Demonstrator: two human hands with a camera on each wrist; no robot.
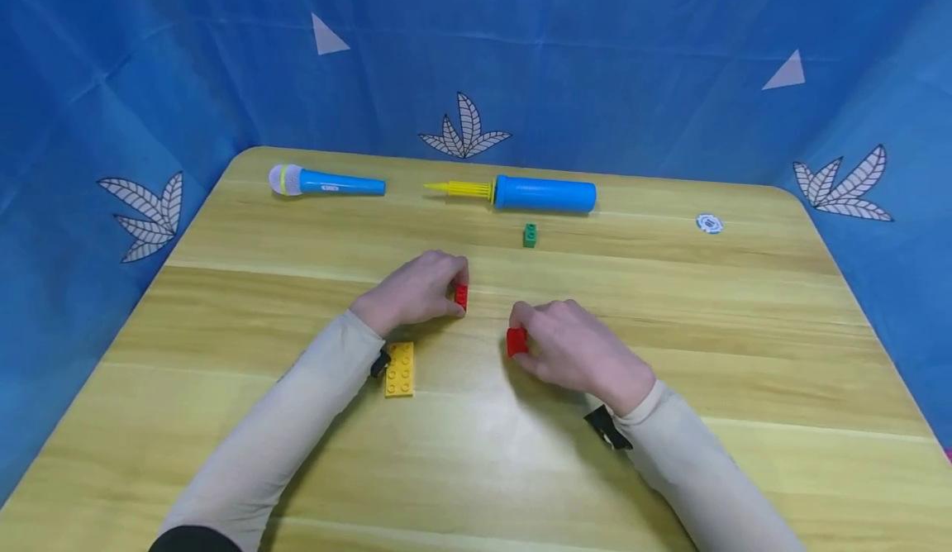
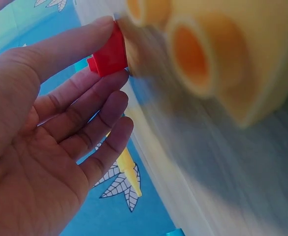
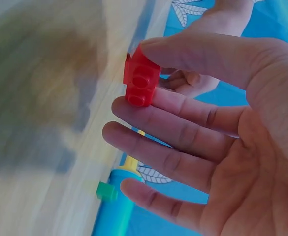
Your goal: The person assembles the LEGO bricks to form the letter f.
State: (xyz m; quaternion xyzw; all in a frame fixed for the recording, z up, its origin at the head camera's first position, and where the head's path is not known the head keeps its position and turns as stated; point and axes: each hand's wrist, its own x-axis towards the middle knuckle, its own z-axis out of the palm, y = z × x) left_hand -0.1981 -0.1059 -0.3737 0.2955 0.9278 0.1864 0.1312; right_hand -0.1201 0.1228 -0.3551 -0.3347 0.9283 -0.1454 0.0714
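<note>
My left hand point(image 1: 416, 289) pinches a small red toy brick point(image 1: 462, 297) between thumb and fingers, low over the table. In the left wrist view the red brick point(image 2: 110, 53) is held at the fingertips, its outer fingers extended. To the right, my right hand point(image 1: 578, 345) pinches another red brick point(image 1: 516, 341). Studs show on that brick point(image 3: 143, 81) in the right wrist view. The two red bricks are apart in the head view. Beside the left wrist lies a yellow studded brick point(image 1: 399, 370), which looms large and blurred in the left wrist view.
A small green brick point(image 1: 530, 235) stands beyond the hands. Farther back on the wooden table point(image 1: 744, 312) lie a blue toy microphone point(image 1: 338, 183) and a blue and yellow hand pump point(image 1: 545, 194). A poker chip point(image 1: 710, 223) is at the right. Blue printed cloth point(image 1: 595, 56) borders the table.
</note>
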